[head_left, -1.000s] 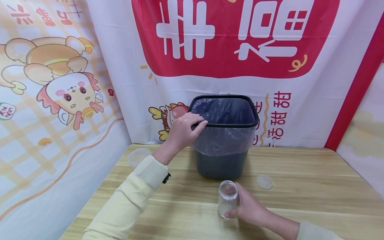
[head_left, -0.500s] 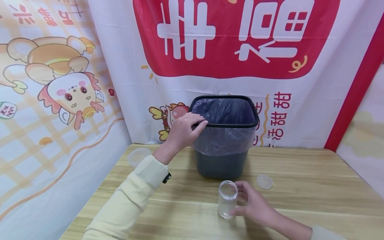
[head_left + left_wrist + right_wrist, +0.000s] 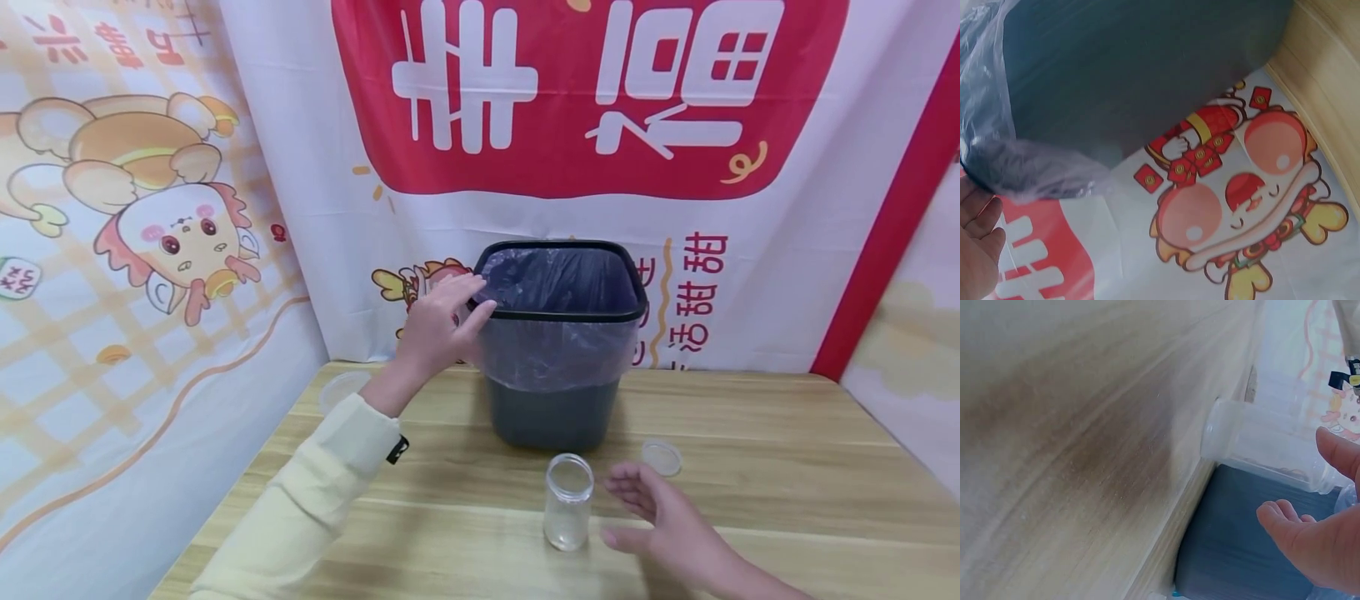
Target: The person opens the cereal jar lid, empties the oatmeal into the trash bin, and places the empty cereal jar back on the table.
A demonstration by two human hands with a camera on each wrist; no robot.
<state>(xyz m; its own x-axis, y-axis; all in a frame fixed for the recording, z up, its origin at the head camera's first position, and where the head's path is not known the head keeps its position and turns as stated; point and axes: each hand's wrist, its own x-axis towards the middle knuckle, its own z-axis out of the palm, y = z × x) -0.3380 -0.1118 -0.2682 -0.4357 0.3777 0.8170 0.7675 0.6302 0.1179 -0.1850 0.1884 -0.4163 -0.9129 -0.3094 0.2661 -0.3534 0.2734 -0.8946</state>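
Risks, largest thing first. The bin (image 3: pixel 558 342), dark and lined with a thin plastic bag (image 3: pixel 555 354), is standing at the far middle of the desk (image 3: pixel 750 467), against the printed backdrop (image 3: pixel 300 167). The left hand (image 3: pixel 438 329) is being held at its left rim, fingers straight and relaxed, nothing gripped; whether the fingertips are touching the rim or bag cannot be told. With no grip on it, the bin is judged likely to slide or tip if nudged, and the loose bag could be pulled off the rim by a catching finger.

The clear jar (image 3: pixel 568 502) is standing upright and lidless on the near desk, in front of the bin. The right hand (image 3: pixel 660 521) is lying just right of it, fingers spread and straight, apart from the glass, holding nothing. A careless sweep of that hand is judged enough to knock the jar over and send it rolling. The small round lid (image 3: pixel 662 457) is resting flat beyond the right hand, near enough to be brushed away. A clear container (image 3: pixel 341 392) is sitting far left, half hidden by the sleeve (image 3: pixel 315 500).

Views compared: only the head view is showing both hands, lid and layout. The left wrist view is showing the bag's crumpled overhang (image 3: pixel 1035 169) close up. The right wrist view is showing the gap between fingers (image 3: pixel 1285 519) and jar (image 3: pixel 1260 447).
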